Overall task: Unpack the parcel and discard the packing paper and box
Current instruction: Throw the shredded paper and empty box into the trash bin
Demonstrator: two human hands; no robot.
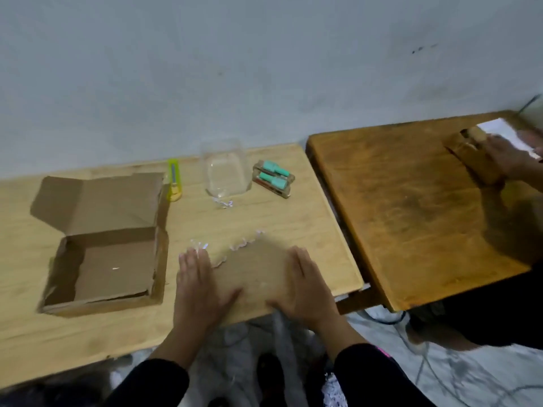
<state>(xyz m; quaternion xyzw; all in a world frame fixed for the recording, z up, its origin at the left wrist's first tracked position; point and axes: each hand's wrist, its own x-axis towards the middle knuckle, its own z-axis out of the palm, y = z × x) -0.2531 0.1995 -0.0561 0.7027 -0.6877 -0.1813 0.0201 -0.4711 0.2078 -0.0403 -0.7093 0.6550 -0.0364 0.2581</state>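
An open brown cardboard box [111,259] sits on the light wooden table [264,212] at the left, lid flap folded back, its inside bare. At the table's front edge lies a flat brown sheet of packing paper [255,268] with white shredded strips [199,245] poking out at its far side. My left hand [197,286] presses flat on the sheet's left edge and my right hand [308,289] on its right edge, fingers spread. Behind stand a clear glass jar [224,171] and a small pack with two teal items [273,178].
A yellow utility knife [174,180] lies by the box lid. A darker wooden table [411,207] adjoins on the right, where another person's hand [505,155] holds a brown object. Cables and cloth lie on the floor below.
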